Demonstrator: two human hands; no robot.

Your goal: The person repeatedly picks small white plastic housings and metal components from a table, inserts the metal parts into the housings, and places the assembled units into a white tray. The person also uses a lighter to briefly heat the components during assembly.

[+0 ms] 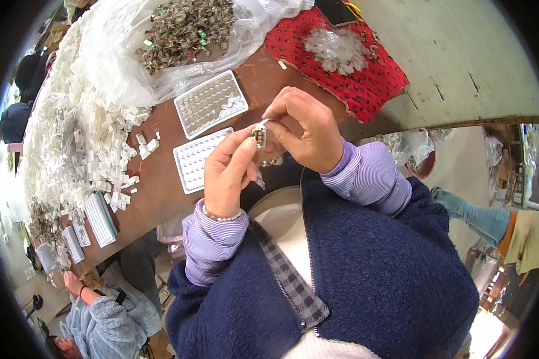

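Note:
Just above the table's near edge, my left hand (224,173) is closed, its thumb and fingertips pinching a small pale part with brownish metal-looking bits (259,137). My right hand (308,130) meets it from the other side, fingers bent in a pinch around a thin white piece (263,123) at the part's top. Whether that piece is joined to the part I cannot tell. Beyond the hands lies a white tray (244,109) of round greyish discs, with loose white bits at one end. Closer to my left hand, a second white tray (181,175) shows rows of small pockets.
A large heap of white plastic parts (96,137) covers the table's left side. Behind the trays, clear plastic sheeting (117,54) holds brownish small parts (185,30). Clear discs (338,48) rest on a red cloth (371,90). Another person's hand (73,283) touches the table's left end.

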